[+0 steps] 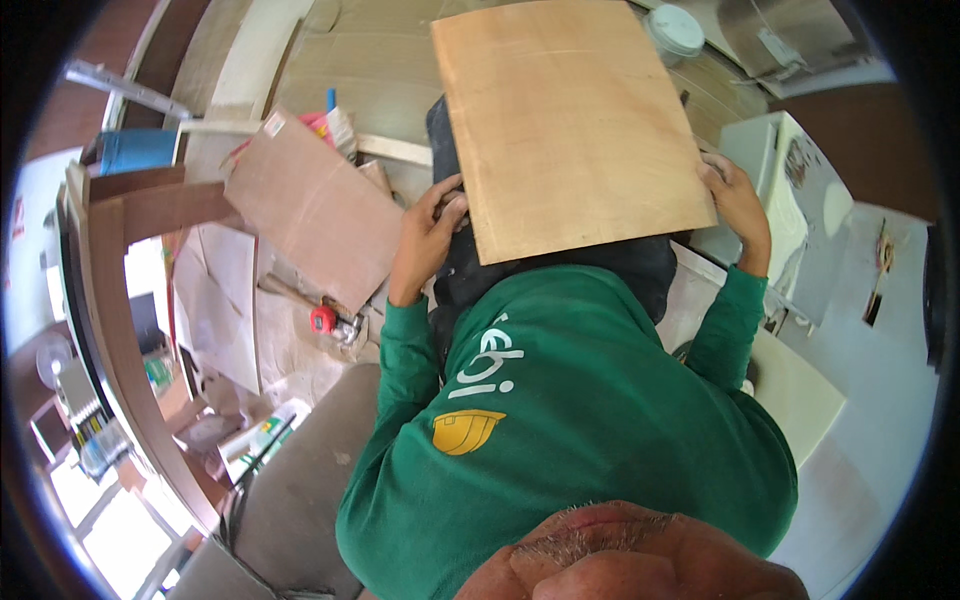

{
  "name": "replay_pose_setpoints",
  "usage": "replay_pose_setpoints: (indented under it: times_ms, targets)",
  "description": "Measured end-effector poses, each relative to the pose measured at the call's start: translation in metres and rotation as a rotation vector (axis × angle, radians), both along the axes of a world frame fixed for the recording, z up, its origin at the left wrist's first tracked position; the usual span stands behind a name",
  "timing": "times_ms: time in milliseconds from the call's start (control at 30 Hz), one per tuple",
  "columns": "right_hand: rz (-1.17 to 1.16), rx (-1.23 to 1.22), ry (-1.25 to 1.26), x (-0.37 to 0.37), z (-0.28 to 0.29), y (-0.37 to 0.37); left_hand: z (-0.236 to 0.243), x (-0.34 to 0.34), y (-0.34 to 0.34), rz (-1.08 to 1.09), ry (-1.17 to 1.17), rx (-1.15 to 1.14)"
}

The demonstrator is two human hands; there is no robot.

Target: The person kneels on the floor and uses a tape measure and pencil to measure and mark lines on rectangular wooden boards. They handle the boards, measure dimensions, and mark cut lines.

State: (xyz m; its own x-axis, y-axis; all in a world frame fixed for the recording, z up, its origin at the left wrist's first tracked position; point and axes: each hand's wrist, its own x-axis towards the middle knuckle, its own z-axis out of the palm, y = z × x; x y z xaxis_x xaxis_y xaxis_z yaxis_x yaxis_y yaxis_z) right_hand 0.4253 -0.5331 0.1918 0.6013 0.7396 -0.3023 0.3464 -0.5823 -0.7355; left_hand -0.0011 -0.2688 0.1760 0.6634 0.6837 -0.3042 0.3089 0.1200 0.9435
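A pale plywood panel (pixel 580 130), roughly rectangular with a smooth face, is held out in front of me over my dark trousers (pixel 560 275). My left hand (pixel 430 235) is closed on its left edge near the lower corner, its fingertips partly hidden along the side. On the opposite edge, my right hand (pixel 738 200) grips the panel with the fingers bent against it. Left of the panel lies a thinner pinkish-brown board (pixel 310 205), apart from the panel and close to my left wrist.
A red tape measure (pixel 323 320) lies beside a wooden-handled tool (pixel 288 291) on the left. Further left stand a wooden frame (pixel 145 340), a white sheet (pixel 215 300) and a blue container (pixel 140 152). A white lidded bucket (pixel 676 30) is at the far right, beyond a cream cabinet (pixel 752 150).
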Motion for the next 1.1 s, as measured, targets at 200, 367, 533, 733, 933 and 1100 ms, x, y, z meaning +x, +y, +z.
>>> replay_pose_setpoints:
  times_ms: [200, 367, 533, 733, 933, 1100]
  targets:
    - [0.081, 0.082, 0.045, 0.003, 0.006, 0.002, -0.005, -0.003, -0.004, 0.082, -0.054, -0.013]
    - [0.022, 0.151, 0.07, -0.004, 0.006, -0.002, 0.016, 0.013, -0.002, 0.174, -0.199, -0.118]
    - [-0.053, 0.303, 0.34, -0.012, 0.014, 0.001, 0.038, 0.022, 0.019, 0.287, -0.201, -0.184]
    - [-0.097, 0.336, 0.415, 0.002, 0.043, 0.022, 0.039, 0.031, 0.085, 0.27, -0.316, -0.284]
    - [-0.061, 0.303, 0.32, 0.008, 0.061, 0.044, 0.046, 0.052, 0.104, 0.239, -0.302, -0.312]
    - [-0.057, 0.289, 0.272, 0.01, 0.046, 0.054, 0.042, 0.057, 0.102, 0.255, -0.36, -0.314]
